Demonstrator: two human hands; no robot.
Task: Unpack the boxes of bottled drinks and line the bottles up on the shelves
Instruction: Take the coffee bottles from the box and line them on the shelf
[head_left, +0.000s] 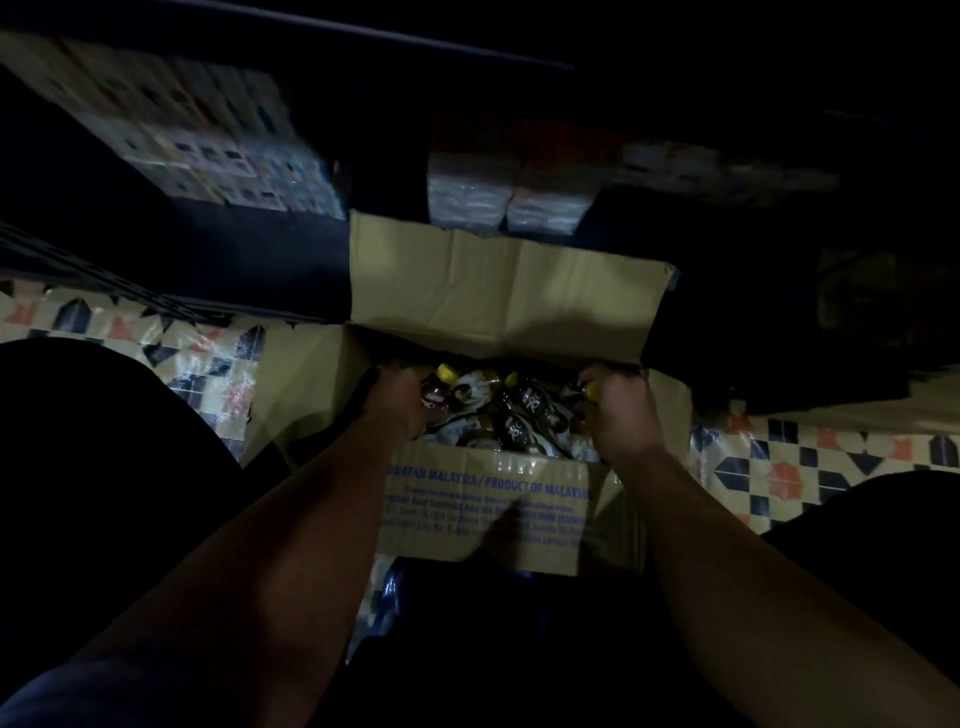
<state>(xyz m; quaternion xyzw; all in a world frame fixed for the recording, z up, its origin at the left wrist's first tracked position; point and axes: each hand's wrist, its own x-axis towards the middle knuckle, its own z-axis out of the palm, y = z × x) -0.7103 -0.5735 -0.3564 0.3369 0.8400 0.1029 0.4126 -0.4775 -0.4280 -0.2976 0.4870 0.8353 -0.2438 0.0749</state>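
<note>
An open cardboard box (488, 514) stands on the floor between my knees, its far flap (509, 291) raised. Inside lie several dark bottles (524, 410) with yellow caps and white labels. My left hand (397, 402) is at the box's left side, fingers curled round a dark bottle (434, 400). At the right side, my right hand (623, 415) grips another bottle by its yellow-capped top (589, 389). The scene is dim and the bottle bodies are partly hidden by my hands.
Dark shelving (182, 249) rises behind the box, with wrapped packs (498, 197) on a low shelf and patterned packs (208, 135) at upper left. The floor has patterned tiles (810, 467). My dark-clad knees (104, 467) flank the box.
</note>
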